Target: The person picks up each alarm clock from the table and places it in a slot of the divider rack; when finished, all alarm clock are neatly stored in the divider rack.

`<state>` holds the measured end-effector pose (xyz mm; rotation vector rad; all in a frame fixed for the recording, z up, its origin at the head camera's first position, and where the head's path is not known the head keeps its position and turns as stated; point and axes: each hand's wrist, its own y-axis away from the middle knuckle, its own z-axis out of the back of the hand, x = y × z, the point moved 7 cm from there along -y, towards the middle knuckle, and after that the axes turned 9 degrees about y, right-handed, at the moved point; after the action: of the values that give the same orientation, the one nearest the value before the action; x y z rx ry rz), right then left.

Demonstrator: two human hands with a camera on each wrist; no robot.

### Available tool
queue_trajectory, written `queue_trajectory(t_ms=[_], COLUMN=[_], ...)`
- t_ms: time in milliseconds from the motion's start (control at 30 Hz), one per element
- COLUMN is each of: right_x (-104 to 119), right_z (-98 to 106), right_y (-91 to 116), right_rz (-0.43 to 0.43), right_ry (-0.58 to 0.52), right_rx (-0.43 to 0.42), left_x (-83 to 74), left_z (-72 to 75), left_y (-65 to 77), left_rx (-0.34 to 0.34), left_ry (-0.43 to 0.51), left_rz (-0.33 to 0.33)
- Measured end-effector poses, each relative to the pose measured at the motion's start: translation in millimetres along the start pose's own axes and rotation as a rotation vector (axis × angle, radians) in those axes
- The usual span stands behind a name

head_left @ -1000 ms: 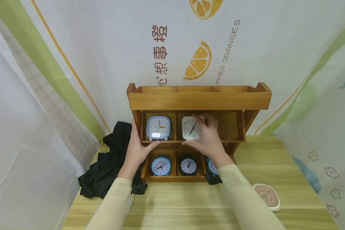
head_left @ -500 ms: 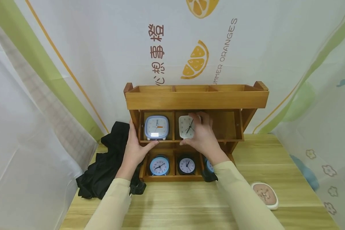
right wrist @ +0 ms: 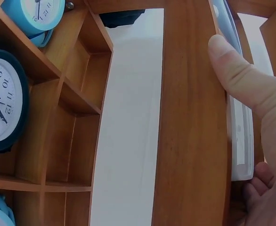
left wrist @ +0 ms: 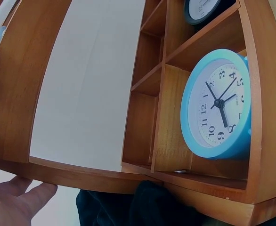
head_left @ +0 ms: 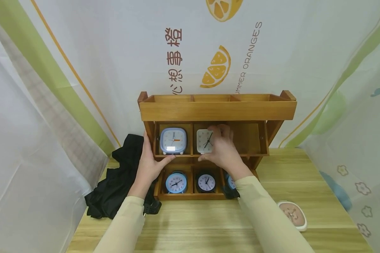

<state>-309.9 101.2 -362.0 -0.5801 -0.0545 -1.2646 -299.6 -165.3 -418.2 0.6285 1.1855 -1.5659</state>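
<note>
A tiered wooden rack (head_left: 218, 111) faces me. My right hand (head_left: 226, 151) holds a white square alarm clock (head_left: 203, 140) in the middle compartment of the centre tier, its fingers over the clock's upper right. The right thumb lies at the tier's front edge; in the right wrist view the other fingers reach round the clock's white casing (right wrist: 241, 146). My left hand (head_left: 148, 170) grips the rack's left side, thumb at the front edge and fingers outside the side board. Beside that thumb, a lavender-framed alarm clock (head_left: 173, 140) stands in the left compartment.
In the bottom tier sit a light-blue round clock (head_left: 176, 182), a dark round clock (head_left: 206, 183) and another blue one (head_left: 231, 181), partly hidden by my right wrist. Black cloth (head_left: 114, 186) lies left of the rack. A pink-faced clock (head_left: 292, 215) lies on the table at right.
The white clock has shifted slightly left toward its divider, and the right hand covers more of its face. My left hand keeps its grip on the rack.
</note>
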Motion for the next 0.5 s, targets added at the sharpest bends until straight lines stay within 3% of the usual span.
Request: queue_trajectory(t_ms=[500], right_x=[-10.1], right_z=[11.3], right_y=[29.5], right_rz=[0.149], right_ry=[0.035], right_rx=[-0.061], left_x=[0.7], left_z=[-0.1], left_y=[0.4], left_rx=[0.000], left_ry=[-0.004], left_rz=[0.007])
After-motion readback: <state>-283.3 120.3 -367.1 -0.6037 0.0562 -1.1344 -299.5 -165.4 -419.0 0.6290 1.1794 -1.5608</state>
